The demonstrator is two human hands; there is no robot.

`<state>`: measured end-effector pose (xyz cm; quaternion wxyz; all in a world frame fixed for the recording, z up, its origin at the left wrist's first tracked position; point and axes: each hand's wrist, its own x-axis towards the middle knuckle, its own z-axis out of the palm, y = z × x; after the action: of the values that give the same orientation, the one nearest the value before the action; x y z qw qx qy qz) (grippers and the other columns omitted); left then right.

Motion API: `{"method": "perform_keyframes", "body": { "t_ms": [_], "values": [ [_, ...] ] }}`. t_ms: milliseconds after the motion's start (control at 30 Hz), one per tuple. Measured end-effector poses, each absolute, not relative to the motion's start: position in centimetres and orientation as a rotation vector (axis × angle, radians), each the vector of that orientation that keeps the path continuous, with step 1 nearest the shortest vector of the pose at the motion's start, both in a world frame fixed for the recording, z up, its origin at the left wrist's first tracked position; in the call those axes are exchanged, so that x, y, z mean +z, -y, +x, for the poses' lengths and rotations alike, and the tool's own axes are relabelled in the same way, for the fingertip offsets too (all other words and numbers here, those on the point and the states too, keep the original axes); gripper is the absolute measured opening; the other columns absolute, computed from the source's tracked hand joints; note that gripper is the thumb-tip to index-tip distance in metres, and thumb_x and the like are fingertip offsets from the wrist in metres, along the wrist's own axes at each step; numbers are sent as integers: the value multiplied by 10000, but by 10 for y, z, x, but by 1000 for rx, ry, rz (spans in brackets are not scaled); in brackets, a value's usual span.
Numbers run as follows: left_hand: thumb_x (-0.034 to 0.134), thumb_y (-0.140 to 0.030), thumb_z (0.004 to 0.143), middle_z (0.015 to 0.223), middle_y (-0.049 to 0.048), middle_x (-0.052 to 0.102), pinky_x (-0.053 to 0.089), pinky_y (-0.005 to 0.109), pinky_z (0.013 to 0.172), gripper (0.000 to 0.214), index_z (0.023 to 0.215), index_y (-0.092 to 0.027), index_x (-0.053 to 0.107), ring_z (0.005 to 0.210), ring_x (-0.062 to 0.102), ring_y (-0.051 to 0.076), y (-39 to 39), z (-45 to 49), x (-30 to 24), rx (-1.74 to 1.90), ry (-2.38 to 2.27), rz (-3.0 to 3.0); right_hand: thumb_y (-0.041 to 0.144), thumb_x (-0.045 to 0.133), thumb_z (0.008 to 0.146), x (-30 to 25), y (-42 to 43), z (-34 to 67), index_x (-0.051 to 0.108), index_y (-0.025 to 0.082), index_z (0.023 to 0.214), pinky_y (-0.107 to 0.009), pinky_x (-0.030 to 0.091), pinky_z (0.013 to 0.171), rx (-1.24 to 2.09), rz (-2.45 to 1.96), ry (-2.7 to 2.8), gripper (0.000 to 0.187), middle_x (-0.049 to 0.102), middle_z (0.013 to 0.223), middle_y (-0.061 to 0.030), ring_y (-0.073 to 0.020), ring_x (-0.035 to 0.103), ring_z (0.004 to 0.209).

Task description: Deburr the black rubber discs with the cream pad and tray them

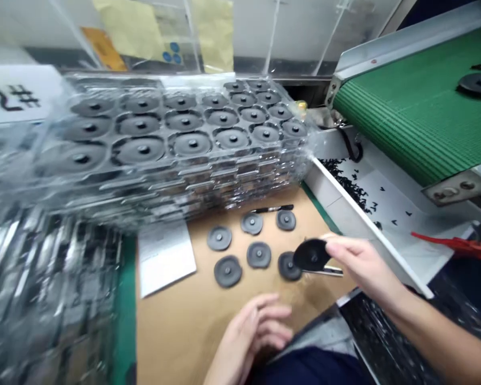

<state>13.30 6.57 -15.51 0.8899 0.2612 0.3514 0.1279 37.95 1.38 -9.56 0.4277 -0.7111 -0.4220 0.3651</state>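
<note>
My right hand (363, 267) pinches a black rubber disc (311, 255) by its edge, holding it tilted above the brown cardboard sheet (184, 342). Just below that disc, a dark disc (289, 266) lies on the cardboard among several alike, such as one (227, 271) further left. A slim knife or blade (324, 271) lies partly under the held disc. My left hand (256, 337) hovers near the cardboard's front, fingers loosely curled, holding nothing. A black marker pen (273, 209) lies beyond the discs.
A tall stack of clear plastic trays (176, 160) filled with dark discs stands left and ahead. A green conveyor belt (417, 101) runs at the upper right, above a white bin (356, 198) holding black scraps. A white paper sheet (166, 256) lies on the cardboard.
</note>
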Motion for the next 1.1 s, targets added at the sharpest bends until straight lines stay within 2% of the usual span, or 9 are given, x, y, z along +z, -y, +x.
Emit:
{"method": "perform_keyframes", "body": {
  "t_ms": [67,133,267,400,567,700,833,967,1100],
  "values": [
    [568,-589,759,1073,133,676,500,392,789,572,1158,-179,579,928,654,292,-60,143,-147,322,-591,472,391,510,881,-99,-10,340,712,174,831,-348,467,871,1228,-1602,1086,301,655,1028,-79,-219,584,973],
    [528,-608,774,1073,135,680,511,377,760,577,1149,-174,588,902,667,275,-54,141,-142,307,-483,392,387,504,886,-105,-8,311,723,178,866,-358,450,912,1397,-1483,1046,303,636,1104,-83,-218,573,1022],
    [584,-610,730,1025,137,695,519,298,671,643,1192,-163,553,771,686,209,-37,110,-145,260,-386,274,383,523,877,-113,-5,281,724,164,802,-369,420,959,1540,-1364,1059,306,639,1102,-81,-216,574,1035],
    [665,-550,697,1085,138,669,521,290,699,663,1206,-146,537,836,685,238,-20,78,-153,282,-378,250,375,483,901,-114,-2,264,723,170,862,-369,410,975,1592,-1312,1316,318,651,1080,-74,-214,558,1065],
    [647,-474,759,1197,118,614,508,310,782,723,1367,-263,318,970,657,267,-6,61,-149,426,-391,213,348,331,961,-140,6,259,590,251,1188,-378,387,1014,1109,-1591,1644,358,582,1221,-53,-194,500,1152],
    [669,-365,774,1294,98,548,472,319,879,680,1345,-301,306,1099,592,297,-2,53,-144,560,-483,200,365,460,895,-185,15,260,586,251,1210,-508,366,979,606,-1871,1922,358,514,1296,-103,-304,440,1171],
    [629,-352,812,1327,97,524,444,338,947,613,1334,-291,314,1147,558,293,1,51,-142,697,-566,190,335,513,859,-209,21,252,516,253,1295,-550,367,918,587,-1901,1948,444,438,1367,-133,-351,436,1123],
    [551,-381,859,1308,121,542,396,380,1013,575,1354,-261,283,1170,541,284,4,57,-142,799,-644,156,349,507,853,-215,14,245,532,170,1283,-559,361,891,593,-1912,1883,466,461,1304,-195,-369,452,1069],
    [534,-337,877,1272,136,571,364,405,1046,580,1376,-238,256,1175,538,278,4,63,-141,859,-694,122,339,447,887,-215,1,241,611,173,1172,-467,397,897,719,-1829,1764,368,561,1106,-157,-295,503,1008]
  ]
}}
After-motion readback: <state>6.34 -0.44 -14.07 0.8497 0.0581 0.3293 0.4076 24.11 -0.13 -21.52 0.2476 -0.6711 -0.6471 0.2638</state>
